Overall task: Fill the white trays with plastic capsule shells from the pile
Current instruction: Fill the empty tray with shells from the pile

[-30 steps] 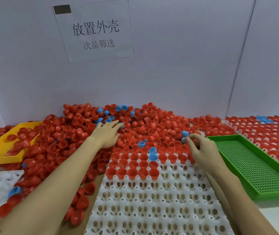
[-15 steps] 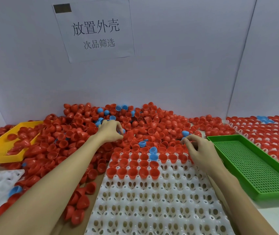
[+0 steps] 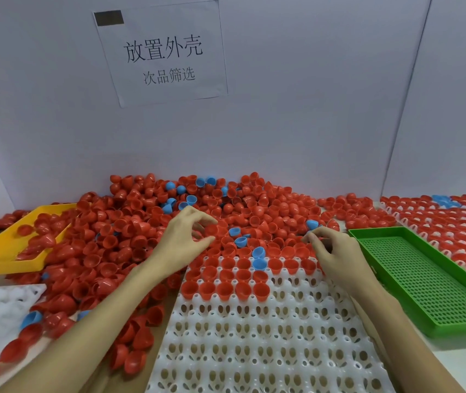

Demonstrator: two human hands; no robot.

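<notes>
The pile [image 3: 146,239] was heaped at the far left of the tray [image 3: 254,336], evidently for short reaches; a red shell [image 3: 211,230] was pinched by the left hand [image 3: 182,245]; the right hand [image 3: 336,251] was curled at the tray's far right edge, its hold not discernible; only far rows were filled.

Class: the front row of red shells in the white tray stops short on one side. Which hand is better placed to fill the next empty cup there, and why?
Right. The right hand hovers just beyond the empty cups right of that row in the white tray; the left hand is over the pile.
</notes>
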